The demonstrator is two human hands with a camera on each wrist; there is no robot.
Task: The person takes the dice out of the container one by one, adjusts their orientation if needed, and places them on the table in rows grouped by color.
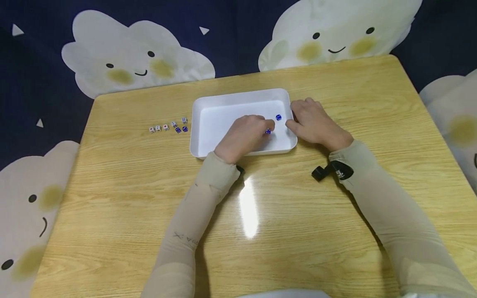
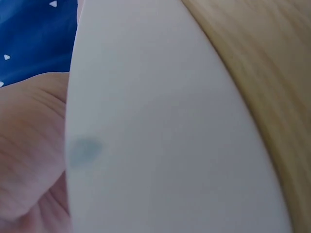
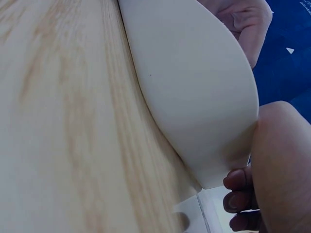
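A white tray (image 1: 242, 97) holds two blue dice with white pips. My left hand (image 1: 244, 134) reaches over its near side, fingers curled round one blue die (image 1: 268, 132) low in the tray; the fingertips are partly hidden. The other blue die (image 1: 278, 117) lies a little farther back, near the right wall. At the tray's right end, my right hand (image 1: 316, 123) grips the rim, with the thumb at the inner side and the fingers outside. The right wrist view shows curled fingertips (image 3: 238, 201) by the tray's outer wall (image 3: 194, 82). The left wrist view mostly shows the wall.
Left of the tray, several white dice (image 1: 165, 127) stand in a slanting row on the wooden table (image 1: 141, 194). Two blue dice (image 1: 185, 129) lie just below the row's right end. A dark cloud-patterned cloth (image 1: 234, 37) hangs behind the table.
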